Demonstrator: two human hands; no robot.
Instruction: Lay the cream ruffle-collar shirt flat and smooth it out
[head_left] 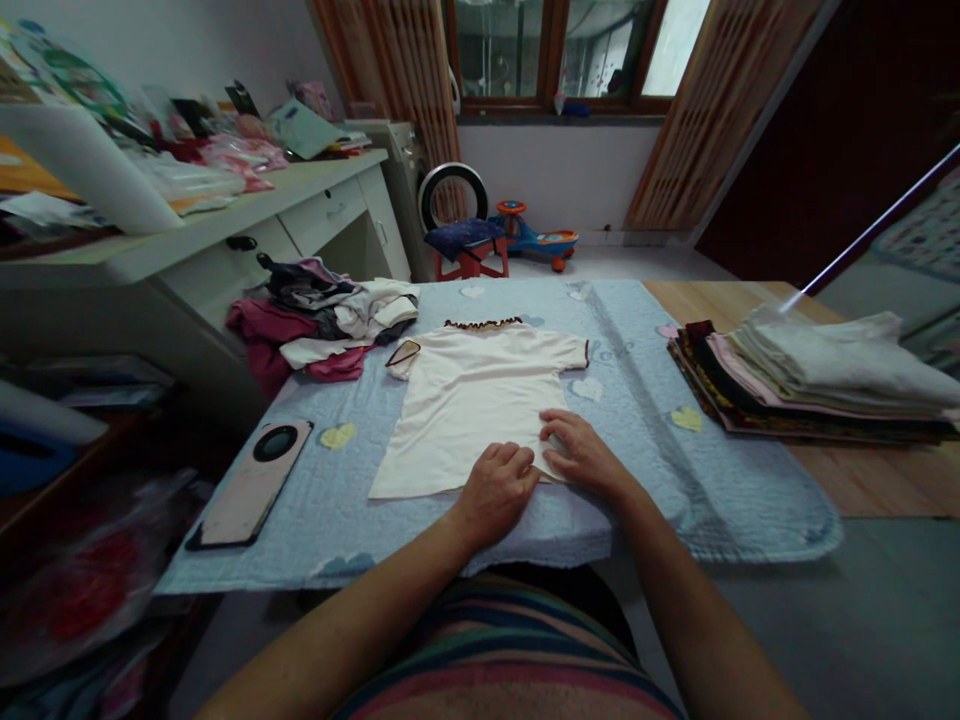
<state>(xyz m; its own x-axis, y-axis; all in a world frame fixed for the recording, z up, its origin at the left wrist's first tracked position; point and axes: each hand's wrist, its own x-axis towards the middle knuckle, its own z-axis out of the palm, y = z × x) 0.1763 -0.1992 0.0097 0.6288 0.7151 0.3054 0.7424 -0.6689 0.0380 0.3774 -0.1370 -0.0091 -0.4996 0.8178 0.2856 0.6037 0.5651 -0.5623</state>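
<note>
A cream short-sleeved shirt (469,410) with a dark ruffled collar and dark sleeve trim lies spread on the quilted blue cover, collar away from me. My left hand (501,488) is closed over the bottom hem, its fingers curled on the fabric. Close beside it, my right hand (581,452) is at the lower right corner, fingers bent around the cloth edge. The fingertips of both hands are partly hidden. The left sleeve opening is turned up; the right sleeve lies flat.
A loose heap of clothes (330,320) lies at the table's far left. A phone (255,480) rests at the front left. Folded clothes (817,370) are stacked at the right on the wooden tabletop (817,470). Behind stand a stool (471,255) and a toy ride-on car (536,238).
</note>
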